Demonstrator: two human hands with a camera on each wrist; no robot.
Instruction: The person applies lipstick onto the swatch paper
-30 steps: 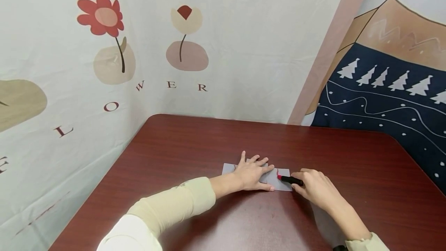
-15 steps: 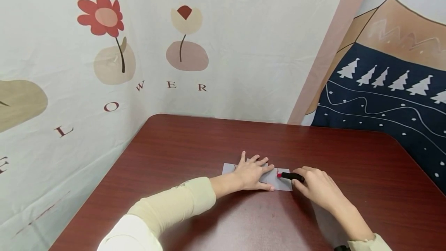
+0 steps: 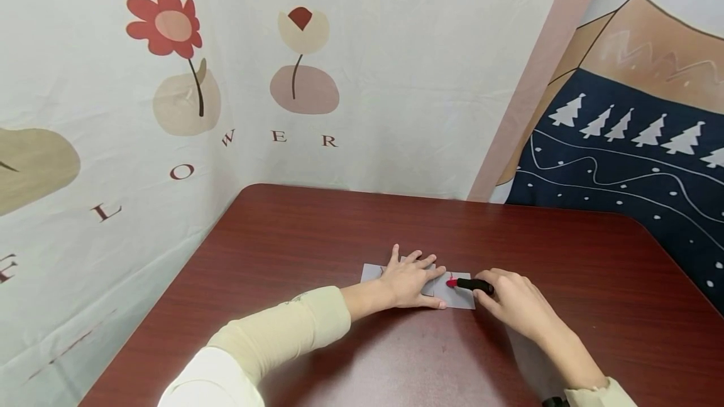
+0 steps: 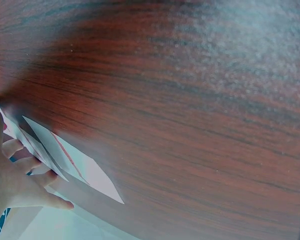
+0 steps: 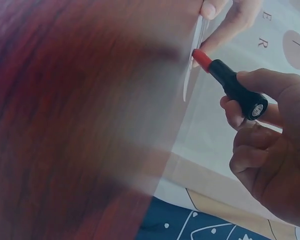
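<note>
My right hand (image 3: 516, 300) pinches a black lipstick (image 5: 232, 85) between thumb and fingers, its red tip pointing left. The tip meets a white piece of paper (image 3: 462, 299) on the table, close to a short red mark. My left hand (image 3: 408, 284) lies spread over the white papers, fingers apart and straight, covering their middle. Another white piece (image 3: 370, 272) shows at the left of that hand, with a thin dark line by the wrist. In the left wrist view, a red line (image 4: 69, 156) crosses the paper beside the left hand (image 4: 15, 185).
The papers lie on a reddish-brown wooden table (image 3: 317, 225) with rounded far corners. Behind it hangs a pale cloth (image 3: 407, 80) printed with flowers and letters. A dark blue cloth (image 3: 622, 168) with white trees hangs at the right.
The lipstick's tip has shifted slightly left and away from me on the paper, the right hand moving a little with it. The left hand stays in place.
</note>
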